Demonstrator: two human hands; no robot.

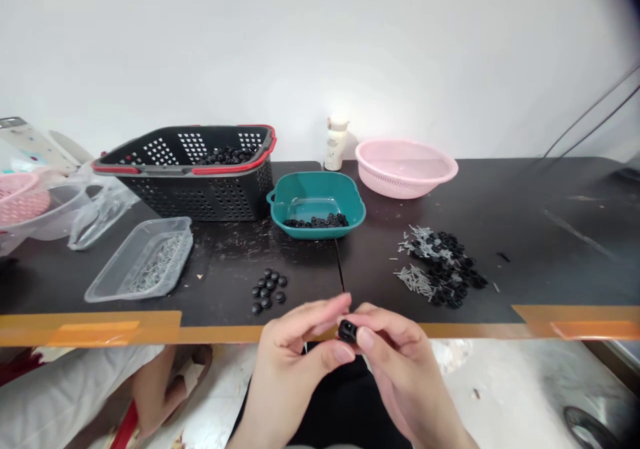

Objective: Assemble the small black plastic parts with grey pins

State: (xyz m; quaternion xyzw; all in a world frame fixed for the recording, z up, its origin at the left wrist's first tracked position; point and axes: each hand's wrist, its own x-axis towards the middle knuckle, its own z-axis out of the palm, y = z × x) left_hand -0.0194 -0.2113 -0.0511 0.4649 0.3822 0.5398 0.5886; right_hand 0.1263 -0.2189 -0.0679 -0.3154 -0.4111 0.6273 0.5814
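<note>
Just in front of the table's near edge, my two hands meet around a small black plastic part [347, 331] with a hole in its face. My right hand [400, 352] pinches it between thumb and forefinger. My left hand [295, 352] is curled round its other side, thumb below it and fingers above. Several round black caps [267, 289] lie on the table beyond my left hand. To the right, a heap of black parts [453, 275] mixes with clear-grey pins [417, 281].
A teal basin [320, 181] holds more black parts. Behind it to the left stands a black basket [200, 195] with red handles. A clear tray [107, 279] contains small metallic-looking pieces. A pink colander [405, 185] and white bottle [336, 145] stand near the wall. Someone's leg [155, 382] shows below left.
</note>
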